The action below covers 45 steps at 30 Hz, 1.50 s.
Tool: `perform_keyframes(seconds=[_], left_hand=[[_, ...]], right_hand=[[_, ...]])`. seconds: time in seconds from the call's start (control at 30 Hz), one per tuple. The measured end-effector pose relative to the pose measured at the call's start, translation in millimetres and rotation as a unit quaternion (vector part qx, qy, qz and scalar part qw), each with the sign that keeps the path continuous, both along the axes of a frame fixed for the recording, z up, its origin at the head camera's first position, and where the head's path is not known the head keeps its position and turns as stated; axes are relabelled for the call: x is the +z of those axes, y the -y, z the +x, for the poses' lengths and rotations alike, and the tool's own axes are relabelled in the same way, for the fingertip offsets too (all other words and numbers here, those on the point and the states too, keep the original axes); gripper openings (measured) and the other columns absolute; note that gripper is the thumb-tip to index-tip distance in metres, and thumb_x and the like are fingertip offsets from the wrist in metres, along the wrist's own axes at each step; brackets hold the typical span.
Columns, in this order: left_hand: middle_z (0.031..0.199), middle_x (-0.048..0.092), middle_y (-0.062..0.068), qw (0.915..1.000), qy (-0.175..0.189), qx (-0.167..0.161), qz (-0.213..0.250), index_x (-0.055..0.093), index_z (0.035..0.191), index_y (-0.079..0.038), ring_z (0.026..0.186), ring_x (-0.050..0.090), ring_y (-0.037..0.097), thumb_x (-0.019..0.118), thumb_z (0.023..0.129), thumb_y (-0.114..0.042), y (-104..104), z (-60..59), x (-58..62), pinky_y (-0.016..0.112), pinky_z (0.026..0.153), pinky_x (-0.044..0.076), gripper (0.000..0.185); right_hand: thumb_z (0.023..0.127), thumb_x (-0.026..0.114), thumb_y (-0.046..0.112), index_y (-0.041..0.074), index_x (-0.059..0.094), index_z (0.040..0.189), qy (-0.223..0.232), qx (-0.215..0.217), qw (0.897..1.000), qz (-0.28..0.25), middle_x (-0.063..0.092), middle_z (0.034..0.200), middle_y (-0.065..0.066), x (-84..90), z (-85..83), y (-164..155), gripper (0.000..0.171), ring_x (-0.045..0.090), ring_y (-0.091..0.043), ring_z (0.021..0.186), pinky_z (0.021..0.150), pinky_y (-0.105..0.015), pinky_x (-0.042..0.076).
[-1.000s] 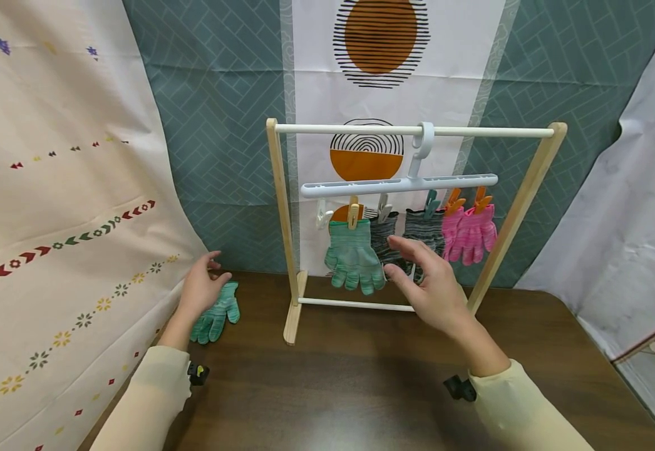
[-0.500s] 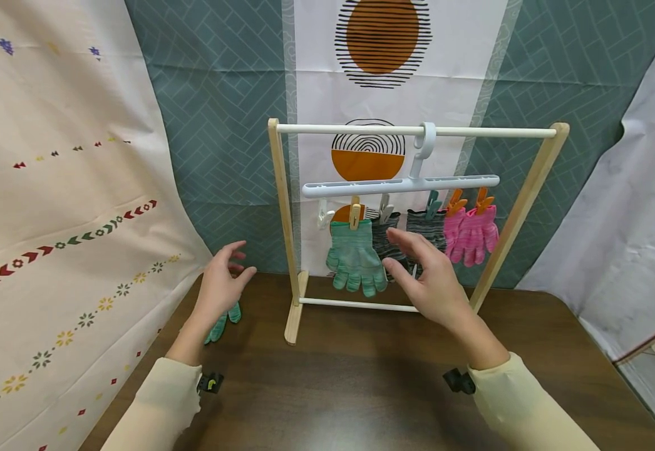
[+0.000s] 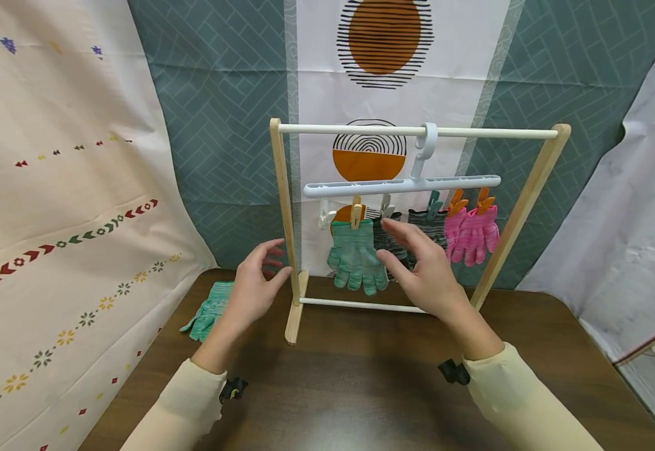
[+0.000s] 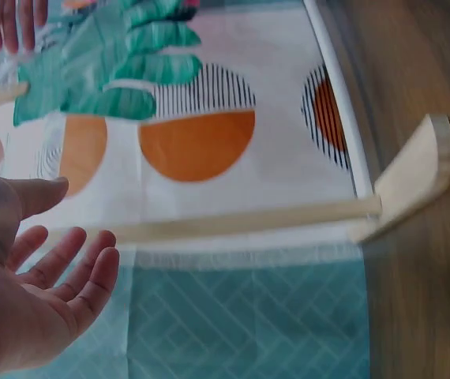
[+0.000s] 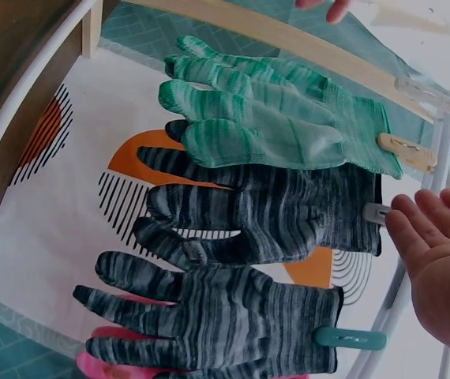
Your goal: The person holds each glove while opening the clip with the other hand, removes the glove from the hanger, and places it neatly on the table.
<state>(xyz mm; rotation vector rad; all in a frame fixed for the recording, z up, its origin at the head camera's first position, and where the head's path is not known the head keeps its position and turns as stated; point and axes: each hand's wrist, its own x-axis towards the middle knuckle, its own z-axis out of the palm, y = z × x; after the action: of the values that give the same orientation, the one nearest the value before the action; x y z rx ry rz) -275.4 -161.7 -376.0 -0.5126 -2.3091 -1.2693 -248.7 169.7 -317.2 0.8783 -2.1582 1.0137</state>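
Left hand (image 3: 257, 287) has shifted from over the loose green glove (image 3: 210, 307), lying on the wooden surface (image 3: 350, 388), to beside the rack's left post (image 3: 282, 188); the right hand (image 3: 426, 272) has barely moved. The left thumb and gently curved fingers stand well apart, holding nothing; contact with the post is hard to tell. The right hand, also parted and holding nothing, is near the hung green glove (image 3: 355, 257), its fingertips just beside the grey clip (image 5: 376, 213) on one striped black-and-grey glove (image 5: 320, 209). The loose glove lies behind the left wrist, away from its fingers. The step in hand looks like bringing both hands to the clipped gloves. The next move, I judge, calls for the left fingers to clear the post and close on the hung green glove or its wooden clip (image 5: 406, 151), without jolting the hanger (image 3: 372, 188).
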Motion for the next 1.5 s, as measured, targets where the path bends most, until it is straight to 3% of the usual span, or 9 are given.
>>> perform_keyframes(seconds=[0.4, 0.8, 1.03, 1.5], left_hand=[[0.138, 0.064, 0.009, 0.9948, 0.019, -0.083, 0.055, 0.052, 0.152, -0.01, 0.121, 0.066, 0.036, 0.078, 0.098, -0.009, -45, -1.3, 9.1, 0.052, 0.101, 0.054, 0.059], [0.144, 0.061, 0.015, 0.9846, 0.041, -0.141, 0.094, 0.049, 0.152, -0.003, 0.129, 0.062, 0.034, 0.077, 0.1, -0.015, -78, -22.4, 15.8, 0.055, 0.11, 0.049, 0.061], [0.133, 0.069, 0.016, 0.9792, 0.055, -0.165, 0.104, 0.054, 0.147, -0.003, 0.117, 0.068, 0.029, 0.075, 0.102, -0.013, -91, -30.9, 11.4, 0.047, 0.098, 0.056, 0.051], [0.128, 0.072, 0.015, 0.9667, 0.059, -0.197, 0.152, 0.06, 0.142, 0.0, 0.111, 0.071, 0.026, 0.071, 0.103, -0.007, -98, -26.3, 9.6, 0.039, 0.091, 0.059, 0.04]], right_hand=[[0.101, 0.072, 0.006, 0.004, 0.052, 0.154, 0.007, 0.033, 0.999, -0.005, 0.057, 0.152, -0.012, 7.9, -7.4, 11, 0.056, 0.057, -0.03, 0.139, 0.112, -0.048, 0.047], [0.102, 0.071, 0.006, -0.001, 0.05, 0.155, -0.002, 0.036, 0.999, -0.008, 0.055, 0.154, -0.018, 12.3, -15.1, 19, 0.058, 0.054, -0.031, 0.142, 0.113, -0.047, 0.045], [0.103, 0.07, 0.006, -0.003, 0.049, 0.155, 0.005, 0.044, 0.999, -0.01, 0.054, 0.154, -0.019, 12.0, -19.2, 24, 0.057, 0.053, -0.031, 0.142, 0.114, -0.047, 0.045], [0.106, 0.066, 0.008, -0.004, 0.05, 0.153, 0.029, 0.055, 0.997, -0.041, 0.057, 0.151, -0.018, 15.5, -28.1, 33, 0.051, 0.059, -0.031, 0.137, 0.111, -0.045, 0.048]])
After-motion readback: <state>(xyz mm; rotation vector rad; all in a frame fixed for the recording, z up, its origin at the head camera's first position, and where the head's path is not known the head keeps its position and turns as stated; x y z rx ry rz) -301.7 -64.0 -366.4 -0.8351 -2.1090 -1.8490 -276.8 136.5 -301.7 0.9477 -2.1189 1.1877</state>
